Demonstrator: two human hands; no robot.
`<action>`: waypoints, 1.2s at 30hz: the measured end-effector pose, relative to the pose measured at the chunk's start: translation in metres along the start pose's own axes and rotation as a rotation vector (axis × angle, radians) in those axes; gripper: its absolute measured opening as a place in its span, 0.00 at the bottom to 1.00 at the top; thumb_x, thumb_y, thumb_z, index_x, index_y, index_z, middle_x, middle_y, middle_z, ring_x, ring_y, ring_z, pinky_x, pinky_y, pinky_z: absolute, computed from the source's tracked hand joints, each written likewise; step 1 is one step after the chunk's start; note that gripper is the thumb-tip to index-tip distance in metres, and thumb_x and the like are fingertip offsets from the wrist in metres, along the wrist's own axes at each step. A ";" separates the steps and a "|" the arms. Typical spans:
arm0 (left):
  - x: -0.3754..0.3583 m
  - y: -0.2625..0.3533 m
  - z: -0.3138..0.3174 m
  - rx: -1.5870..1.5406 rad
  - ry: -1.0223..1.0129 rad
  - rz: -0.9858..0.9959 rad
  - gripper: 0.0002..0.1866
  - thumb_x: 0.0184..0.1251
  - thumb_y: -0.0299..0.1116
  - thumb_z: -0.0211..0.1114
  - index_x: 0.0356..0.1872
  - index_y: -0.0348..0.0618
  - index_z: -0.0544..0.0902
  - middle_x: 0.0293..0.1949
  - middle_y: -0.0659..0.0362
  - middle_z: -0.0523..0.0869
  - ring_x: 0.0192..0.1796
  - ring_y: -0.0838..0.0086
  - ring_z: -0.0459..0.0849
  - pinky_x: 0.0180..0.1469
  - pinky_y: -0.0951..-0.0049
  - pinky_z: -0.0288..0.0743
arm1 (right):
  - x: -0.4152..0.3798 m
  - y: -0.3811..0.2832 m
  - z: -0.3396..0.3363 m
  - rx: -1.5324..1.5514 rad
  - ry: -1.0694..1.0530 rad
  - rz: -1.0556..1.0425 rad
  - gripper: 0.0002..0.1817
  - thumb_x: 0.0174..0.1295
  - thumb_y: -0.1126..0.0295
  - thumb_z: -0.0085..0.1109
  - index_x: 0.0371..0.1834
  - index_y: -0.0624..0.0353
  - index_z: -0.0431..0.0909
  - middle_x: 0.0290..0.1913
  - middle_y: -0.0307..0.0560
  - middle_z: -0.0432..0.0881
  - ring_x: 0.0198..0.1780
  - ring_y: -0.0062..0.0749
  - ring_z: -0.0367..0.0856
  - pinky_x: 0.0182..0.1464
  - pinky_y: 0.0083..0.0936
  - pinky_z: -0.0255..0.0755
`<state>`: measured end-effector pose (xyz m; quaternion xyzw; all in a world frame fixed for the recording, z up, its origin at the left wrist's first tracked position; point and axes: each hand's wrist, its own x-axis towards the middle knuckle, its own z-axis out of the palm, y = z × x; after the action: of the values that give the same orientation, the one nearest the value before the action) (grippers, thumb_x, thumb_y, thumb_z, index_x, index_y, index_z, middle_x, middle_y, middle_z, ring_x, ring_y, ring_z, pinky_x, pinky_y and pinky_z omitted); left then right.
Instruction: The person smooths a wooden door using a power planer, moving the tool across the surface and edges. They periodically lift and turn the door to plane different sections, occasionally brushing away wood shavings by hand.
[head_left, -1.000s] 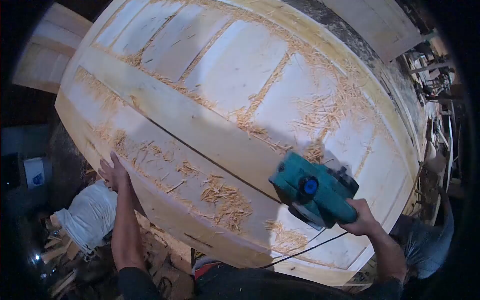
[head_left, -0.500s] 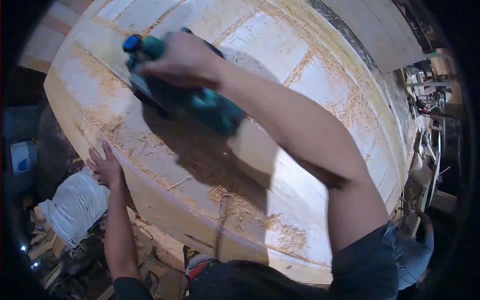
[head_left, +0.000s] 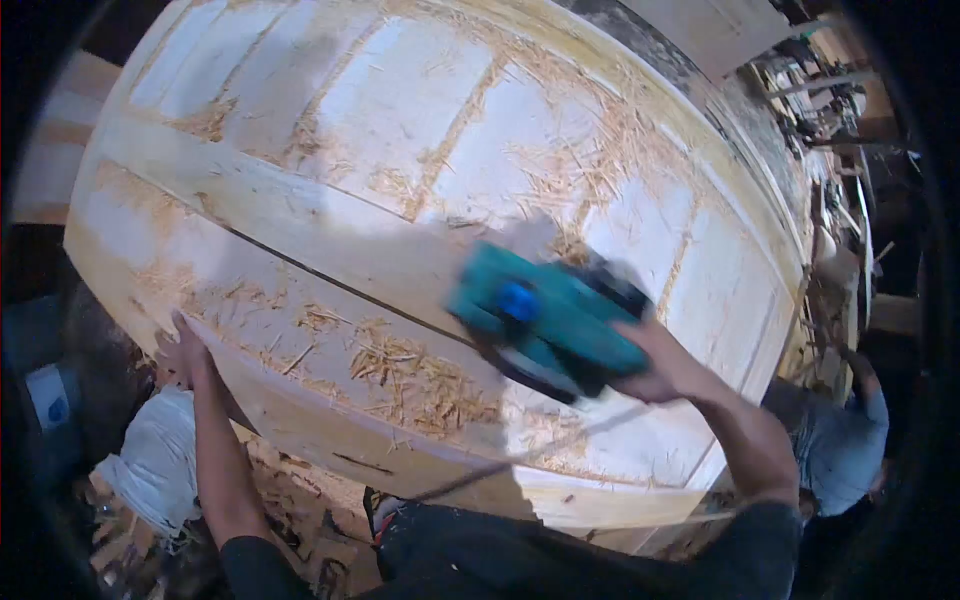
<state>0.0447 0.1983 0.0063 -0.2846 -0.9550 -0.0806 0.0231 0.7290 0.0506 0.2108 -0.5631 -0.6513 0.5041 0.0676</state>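
A large pale wooden door (head_left: 330,200) with raised panels lies flat in front of me, strewn with wood shavings (head_left: 420,385). My right hand (head_left: 665,372) grips the rear handle of a teal electric planer (head_left: 550,320), which rests on the door's long rail at right of centre and is motion-blurred. Its black cord (head_left: 520,455) trails back toward my body. My left hand (head_left: 185,350) lies flat on the door's near left edge, fingers together.
A white sack (head_left: 150,465) and wood scraps lie on the floor below the left edge. Another person in a blue shirt (head_left: 840,440) is at the right. Stacked timber and boards (head_left: 830,120) crowd the far right.
The planer was far up the rail at top left half a second ago; it has come back toward me to the right. My left hand has stayed on the edge.
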 end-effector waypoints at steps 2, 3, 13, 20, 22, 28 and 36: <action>0.010 -0.004 0.011 0.056 0.029 -0.020 0.49 0.64 0.81 0.47 0.81 0.65 0.59 0.83 0.48 0.52 0.79 0.33 0.54 0.71 0.24 0.50 | -0.086 0.057 -0.005 -0.066 -0.083 0.246 0.22 0.45 0.70 0.74 0.46 0.55 0.80 0.40 0.54 0.86 0.43 0.50 0.86 0.48 0.39 0.78; 0.009 0.001 0.004 0.043 0.023 -0.048 0.49 0.64 0.81 0.47 0.81 0.66 0.59 0.83 0.48 0.52 0.79 0.33 0.53 0.71 0.24 0.50 | -0.109 0.062 -0.008 0.009 -0.019 0.292 0.19 0.43 0.71 0.73 0.40 0.57 0.79 0.37 0.51 0.85 0.39 0.45 0.85 0.45 0.36 0.78; -0.015 0.015 -0.010 0.045 -0.008 -0.075 0.46 0.67 0.79 0.45 0.81 0.66 0.59 0.82 0.48 0.53 0.76 0.30 0.57 0.71 0.26 0.51 | 0.030 -0.029 -0.010 0.114 -0.035 0.082 0.17 0.48 0.71 0.70 0.42 0.62 0.80 0.35 0.52 0.85 0.37 0.40 0.86 0.44 0.33 0.78; -0.026 0.023 -0.027 -0.032 -0.097 -0.092 0.46 0.68 0.76 0.47 0.81 0.65 0.58 0.83 0.48 0.50 0.78 0.30 0.50 0.73 0.29 0.46 | 0.185 -0.117 0.005 0.027 -0.020 -0.069 0.20 0.49 0.69 0.68 0.46 0.64 0.80 0.37 0.59 0.86 0.41 0.46 0.87 0.49 0.37 0.78; -0.026 0.020 -0.024 -0.032 -0.072 -0.070 0.46 0.68 0.76 0.48 0.81 0.64 0.58 0.83 0.48 0.50 0.78 0.30 0.50 0.74 0.30 0.46 | 0.226 -0.143 0.011 0.026 0.013 -0.165 0.19 0.50 0.68 0.67 0.45 0.65 0.81 0.37 0.62 0.85 0.41 0.51 0.86 0.49 0.39 0.77; -0.024 0.012 -0.022 -0.002 -0.066 -0.059 0.47 0.68 0.75 0.51 0.81 0.60 0.59 0.83 0.48 0.51 0.78 0.30 0.52 0.75 0.32 0.46 | 0.364 -0.222 0.035 -0.016 0.008 -0.417 0.16 0.52 0.65 0.64 0.37 0.68 0.84 0.28 0.64 0.84 0.32 0.54 0.86 0.40 0.42 0.80; -0.015 0.004 -0.018 -0.077 -0.011 -0.018 0.47 0.68 0.73 0.53 0.79 0.55 0.62 0.82 0.48 0.52 0.78 0.35 0.54 0.75 0.33 0.49 | 0.515 -0.307 0.078 -0.008 0.284 -0.393 0.40 0.59 0.33 0.61 0.44 0.68 0.86 0.40 0.64 0.88 0.43 0.51 0.87 0.49 0.43 0.78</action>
<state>0.0594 0.1907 0.0231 -0.2771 -0.9538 -0.1157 0.0062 0.2894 0.4618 0.1511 -0.4910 -0.7344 0.3945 0.2528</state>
